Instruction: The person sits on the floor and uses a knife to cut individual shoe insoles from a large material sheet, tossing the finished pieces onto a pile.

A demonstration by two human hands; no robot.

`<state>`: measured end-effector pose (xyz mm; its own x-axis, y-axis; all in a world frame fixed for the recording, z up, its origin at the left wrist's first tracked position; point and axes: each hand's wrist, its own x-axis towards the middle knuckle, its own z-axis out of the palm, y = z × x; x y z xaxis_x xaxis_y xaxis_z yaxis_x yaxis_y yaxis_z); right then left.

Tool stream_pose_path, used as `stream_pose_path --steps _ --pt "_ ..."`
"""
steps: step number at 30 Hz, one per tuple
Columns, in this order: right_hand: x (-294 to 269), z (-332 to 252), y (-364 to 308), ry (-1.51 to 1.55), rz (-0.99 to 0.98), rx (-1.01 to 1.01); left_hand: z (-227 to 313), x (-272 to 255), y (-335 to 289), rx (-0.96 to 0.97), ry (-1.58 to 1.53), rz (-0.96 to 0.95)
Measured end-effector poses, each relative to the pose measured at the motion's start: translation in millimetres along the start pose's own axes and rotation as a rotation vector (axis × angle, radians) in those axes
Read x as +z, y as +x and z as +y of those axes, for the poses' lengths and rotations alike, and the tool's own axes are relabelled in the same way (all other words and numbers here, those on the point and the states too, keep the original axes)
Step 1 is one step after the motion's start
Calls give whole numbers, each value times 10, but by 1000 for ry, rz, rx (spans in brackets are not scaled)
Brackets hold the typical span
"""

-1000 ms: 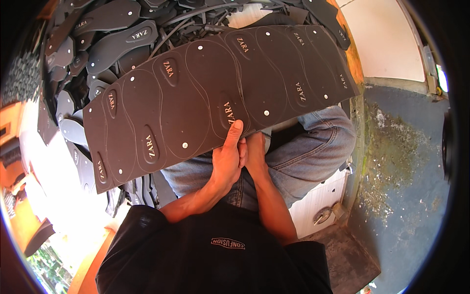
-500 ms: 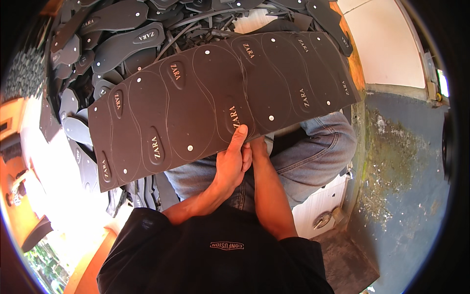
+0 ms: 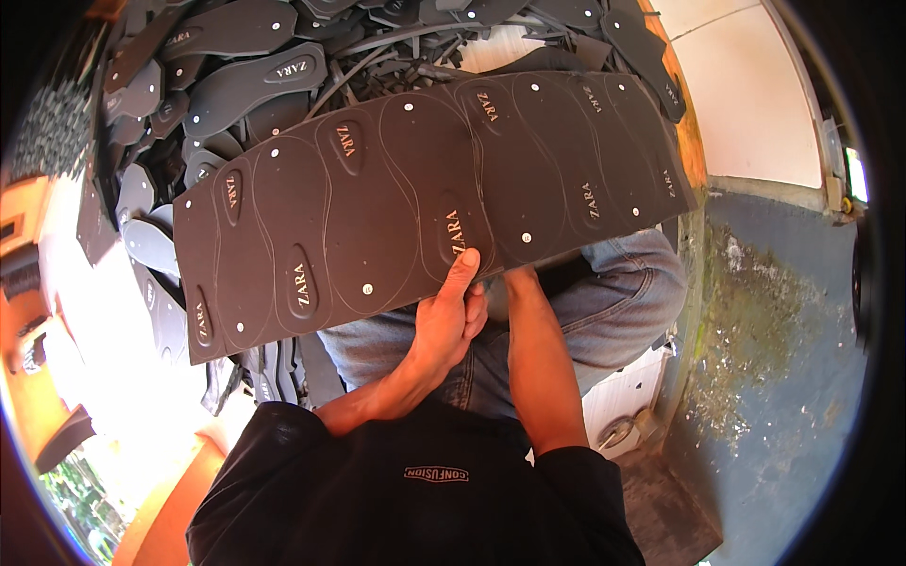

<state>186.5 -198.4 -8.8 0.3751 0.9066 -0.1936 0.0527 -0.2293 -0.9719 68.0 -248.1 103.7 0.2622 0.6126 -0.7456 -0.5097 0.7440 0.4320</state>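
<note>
A large dark rubber sheet, scored with several sole outlines and pale oval logo marks, is held over my lap and tilts up to the right. My left hand grips its near edge, thumb pressed on top by a logo mark. My right forearm rises beside it. My right hand goes under the sheet's edge at the wrist, and its fingers are hidden.
A heap of cut-out dark soles and offcut strips lies behind and to the left of the sheet. My jeans-clad knees sit below it. To the right are a stained blue-grey floor and a white block.
The sheet has dropped slightly toward me and shifted a little right. My left thumb stays on its near edge; the right hand has slipped further under it.
</note>
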Motion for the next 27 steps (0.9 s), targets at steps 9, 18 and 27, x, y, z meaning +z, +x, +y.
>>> stream_pose_path --steps 9,18,27 --pt "221 -117 277 42 -109 43 69 -90 -47 -38 29 -47" --pt "831 -162 290 173 -303 123 225 -595 -833 301 616 -305" --pt "136 -745 -845 357 -433 529 1183 -1205 -1137 1153 347 229"
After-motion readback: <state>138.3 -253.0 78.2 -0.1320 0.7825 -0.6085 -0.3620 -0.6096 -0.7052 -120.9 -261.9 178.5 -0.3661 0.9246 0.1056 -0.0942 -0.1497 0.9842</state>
